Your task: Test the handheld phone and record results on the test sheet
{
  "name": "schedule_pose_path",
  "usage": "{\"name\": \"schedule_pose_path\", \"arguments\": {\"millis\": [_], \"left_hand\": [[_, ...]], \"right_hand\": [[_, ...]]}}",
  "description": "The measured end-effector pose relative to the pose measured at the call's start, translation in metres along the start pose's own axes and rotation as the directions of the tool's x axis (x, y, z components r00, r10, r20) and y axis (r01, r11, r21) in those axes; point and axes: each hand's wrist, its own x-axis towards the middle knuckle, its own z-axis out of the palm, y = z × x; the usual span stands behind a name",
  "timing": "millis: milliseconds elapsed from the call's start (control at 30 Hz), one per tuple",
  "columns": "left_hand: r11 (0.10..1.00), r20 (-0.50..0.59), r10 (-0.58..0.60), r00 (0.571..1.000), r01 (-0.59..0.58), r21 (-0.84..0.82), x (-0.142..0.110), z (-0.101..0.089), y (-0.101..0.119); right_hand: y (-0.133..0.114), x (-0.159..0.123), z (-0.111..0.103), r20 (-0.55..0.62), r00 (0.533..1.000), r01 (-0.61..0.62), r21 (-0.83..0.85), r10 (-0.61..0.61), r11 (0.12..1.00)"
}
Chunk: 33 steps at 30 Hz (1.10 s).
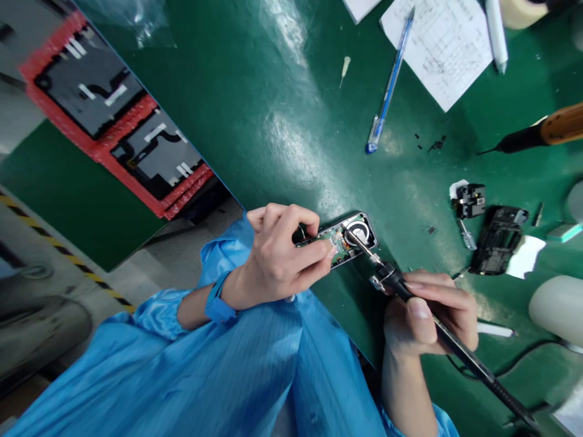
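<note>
An opened handheld device (339, 249) with a green circuit board and a round white-and-black part lies near the table's front edge. My left hand (286, 249) is closed over its left end, fingers bent and gripping it; the fingertips partly hide the board. In my right hand (428, 315) I hold a black soldering iron (394, 279) like a pen. Its metal tip points up and left, reaching the board beside the round part. Whether the tip touches a joint is too small to tell.
A blue pen (392, 85) and a sheet of paper (441, 48) lie at the back. An orange-handled screwdriver (542, 133) juts in from the right. Black plastic housings (496, 240) lie at right. A red-wrapped tray (98, 145) stands left, beyond the table edge.
</note>
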Motion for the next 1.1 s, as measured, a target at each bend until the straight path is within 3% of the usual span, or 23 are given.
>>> {"name": "schedule_pose_path", "arguments": {"millis": [1100], "left_hand": [[1.000, -0.001, -0.008, 1.000, 0.008, 0.016, -0.0002, 0.0008, 0.0002]], "right_hand": [[0.0013, 0.0001, 0.0014, -0.015, 1.000, 0.006, -0.007, -0.006, 1.000]]}}
